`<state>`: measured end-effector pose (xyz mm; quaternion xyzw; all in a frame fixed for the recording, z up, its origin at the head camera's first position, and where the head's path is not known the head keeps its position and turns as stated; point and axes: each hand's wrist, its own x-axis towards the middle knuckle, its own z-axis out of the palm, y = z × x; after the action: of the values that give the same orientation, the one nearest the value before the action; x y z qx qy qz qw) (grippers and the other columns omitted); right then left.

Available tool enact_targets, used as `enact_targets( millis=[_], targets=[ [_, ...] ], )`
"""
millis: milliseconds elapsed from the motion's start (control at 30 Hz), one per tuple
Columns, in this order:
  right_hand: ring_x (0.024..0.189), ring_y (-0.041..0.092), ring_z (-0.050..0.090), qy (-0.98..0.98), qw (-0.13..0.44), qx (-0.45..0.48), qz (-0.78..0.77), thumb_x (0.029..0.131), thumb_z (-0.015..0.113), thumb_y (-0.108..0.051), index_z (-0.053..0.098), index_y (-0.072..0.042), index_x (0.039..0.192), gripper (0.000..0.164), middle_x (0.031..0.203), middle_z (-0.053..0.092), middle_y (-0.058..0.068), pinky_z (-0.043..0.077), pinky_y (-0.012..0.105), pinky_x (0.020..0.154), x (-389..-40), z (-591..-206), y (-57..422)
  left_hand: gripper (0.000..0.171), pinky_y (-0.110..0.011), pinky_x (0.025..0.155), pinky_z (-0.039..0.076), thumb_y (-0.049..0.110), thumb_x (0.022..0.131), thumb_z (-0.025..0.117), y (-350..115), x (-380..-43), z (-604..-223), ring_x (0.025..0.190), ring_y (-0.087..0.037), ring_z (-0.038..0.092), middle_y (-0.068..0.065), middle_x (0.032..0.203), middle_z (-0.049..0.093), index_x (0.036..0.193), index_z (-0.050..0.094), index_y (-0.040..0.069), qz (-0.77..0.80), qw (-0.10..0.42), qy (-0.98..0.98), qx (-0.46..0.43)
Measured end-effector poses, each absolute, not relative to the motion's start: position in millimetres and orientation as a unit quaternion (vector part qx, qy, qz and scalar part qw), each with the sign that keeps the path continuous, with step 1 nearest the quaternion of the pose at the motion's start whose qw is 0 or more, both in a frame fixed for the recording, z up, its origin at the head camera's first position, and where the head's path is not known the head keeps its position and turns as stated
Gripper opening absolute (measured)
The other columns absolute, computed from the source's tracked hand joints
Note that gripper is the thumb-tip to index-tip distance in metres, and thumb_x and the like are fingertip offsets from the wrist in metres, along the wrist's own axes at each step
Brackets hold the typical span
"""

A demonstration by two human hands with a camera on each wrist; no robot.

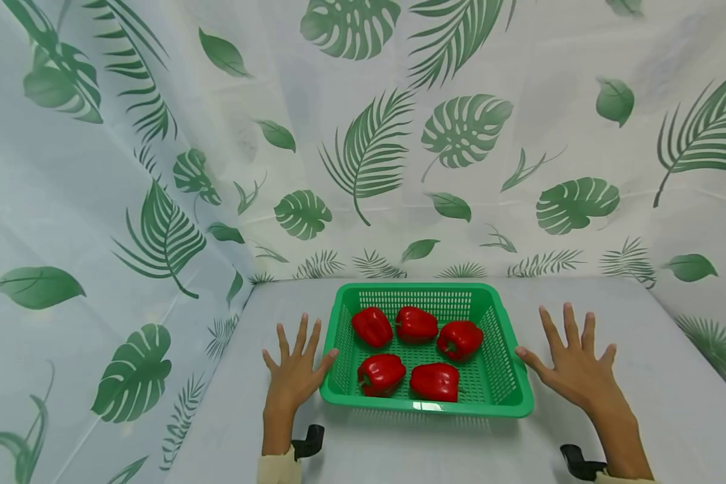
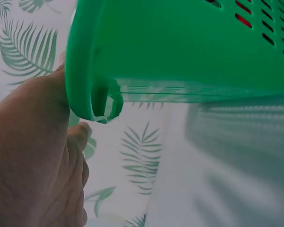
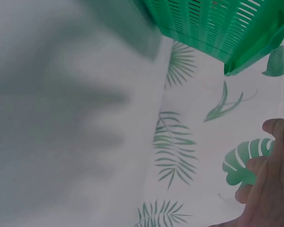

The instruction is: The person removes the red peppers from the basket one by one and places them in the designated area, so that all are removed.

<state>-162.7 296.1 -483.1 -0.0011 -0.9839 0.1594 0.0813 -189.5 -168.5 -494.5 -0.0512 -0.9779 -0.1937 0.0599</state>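
Note:
A green plastic basket (image 1: pixel 426 407) with slotted sides stands on the white table. Several shiny red bell peppers (image 1: pixel 434 382) lie apart from one another inside it. My left hand (image 1: pixel 294 376) is beside the basket's left side, fingers spread and straight; its thumb overlaps the rim, and I cannot tell how firmly it touches. In the left wrist view that hand (image 2: pixel 33 151) is right by the basket's rim (image 2: pixel 83 61). On the opposite side my right hand (image 1: pixel 581 373) has its fingers spread, the thumb pointing at the right rim. Neither hand holds anything.
A white sheet with green leaf prints (image 1: pixel 369 154) hangs behind and to the left of the table (image 1: pixel 429 447). Black wrist mounts (image 1: pixel 308 441) sit at both wrists, by light sleeves (image 1: pixel 278 467).

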Motion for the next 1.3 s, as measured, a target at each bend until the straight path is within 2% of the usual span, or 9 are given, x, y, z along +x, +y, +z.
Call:
enact_targets(
  millis=[167, 300, 400, 567, 733, 967, 1133, 1300],
  targets=[
    [0.142, 0.054, -0.02, -0.981, 0.093, 0.009, 0.17, 0.091, 0.047, -0.066, -0.003, -0.019, 0.158, 0.096, 0.16, -0.012, 0.026, 0.001, 0.087, 0.093, -163.4, -480.0, 294.3, 0.08, -0.083, 0.102, 0.001, 0.063, 0.093, 0.047, -167.4, -184.3, -494.9, 0.148, -0.049, -0.007, -0.002, 0.166, 0.006, 0.158, 0.018, 0.026, -0.202, 0.044, -0.977, -0.058],
    [0.144, 0.056, -0.005, -0.976, 0.12, 0.027, 0.178, 0.093, 0.052, -0.06, 0.004, -0.018, 0.159, 0.091, 0.161, 0.0, 0.028, 0.015, 0.085, 0.093, -165.0, -476.3, 294.2, 0.085, -0.082, 0.103, 0.006, 0.067, 0.091, 0.048, -164.4, -178.0, -496.4, 0.149, -0.047, -0.006, 0.001, 0.166, 0.004, 0.158, 0.015, 0.025, -0.223, 0.023, -0.972, -0.071],
    [0.144, 0.056, 0.008, -0.969, 0.152, 0.046, 0.188, 0.093, 0.059, -0.051, 0.017, -0.015, 0.157, 0.085, 0.158, 0.016, 0.03, 0.027, 0.083, 0.087, -167.4, -473.6, 294.3, 0.089, -0.08, 0.104, 0.017, 0.066, 0.09, 0.051, -160.2, -173.0, -498.6, 0.149, -0.047, 0.005, 0.002, 0.166, 0.007, 0.158, 0.016, 0.022, -0.25, 0.017, -0.964, -0.093],
    [0.136, 0.054, 0.029, -0.955, 0.182, 0.07, 0.221, 0.093, 0.065, -0.038, 0.043, -0.004, 0.144, 0.065, 0.145, 0.038, 0.032, 0.034, 0.078, 0.087, -171.1, -467.9, 292.1, 0.091, -0.074, 0.098, 0.035, 0.063, 0.089, 0.057, -152.5, -163.0, -501.3, 0.147, -0.039, 0.026, 0.006, 0.165, 0.011, 0.158, 0.015, 0.022, -0.294, 0.012, -0.951, -0.098],
    [0.119, 0.053, 0.046, -0.947, 0.185, 0.074, 0.252, 0.094, 0.064, -0.034, 0.053, 0.0, 0.134, 0.053, 0.134, 0.048, 0.031, 0.04, 0.073, 0.087, -170.6, -462.5, 289.2, 0.095, -0.068, 0.095, 0.043, 0.065, 0.086, 0.059, -147.2, -153.1, -505.6, 0.142, -0.034, 0.038, 0.009, 0.165, 0.008, 0.158, 0.014, 0.023, -0.304, 0.017, -0.948, -0.089],
    [0.11, 0.05, 0.054, -0.935, 0.204, 0.106, 0.269, 0.09, 0.071, -0.022, 0.059, 0.001, 0.126, 0.044, 0.124, 0.056, 0.029, 0.05, 0.066, 0.078, -174.2, -462.2, 289.7, 0.1, -0.054, 0.086, 0.054, 0.066, 0.083, 0.062, -140.5, -141.3, -513.1, 0.133, -0.032, 0.049, 0.014, 0.165, 0.003, 0.158, 0.014, 0.02, -0.325, 0.017, -0.942, -0.085],
    [0.11, 0.047, 0.056, -0.931, 0.203, 0.129, 0.274, 0.086, 0.074, -0.014, 0.059, 0.001, 0.124, 0.044, 0.122, 0.059, 0.027, 0.052, 0.063, 0.077, -179.7, -459.9, 289.0, 0.1, -0.053, 0.085, 0.054, 0.064, 0.084, 0.064, -139.7, -139.4, -515.8, 0.133, -0.031, 0.05, 0.014, 0.165, 0.003, 0.158, 0.014, 0.02, -0.341, 0.025, -0.935, -0.09],
    [0.113, 0.046, 0.055, -0.927, 0.192, 0.15, 0.287, 0.087, 0.074, -0.014, 0.059, 0.001, 0.126, 0.045, 0.122, 0.06, 0.026, 0.052, 0.06, 0.078, -189.9, -455.5, 287.2, 0.099, -0.056, 0.089, 0.052, 0.061, 0.084, 0.065, -140.6, -140.7, -516.5, 0.134, -0.03, 0.048, 0.015, 0.165, 0.004, 0.158, 0.015, 0.021, -0.361, 0.028, -0.928, -0.084]
  ],
)
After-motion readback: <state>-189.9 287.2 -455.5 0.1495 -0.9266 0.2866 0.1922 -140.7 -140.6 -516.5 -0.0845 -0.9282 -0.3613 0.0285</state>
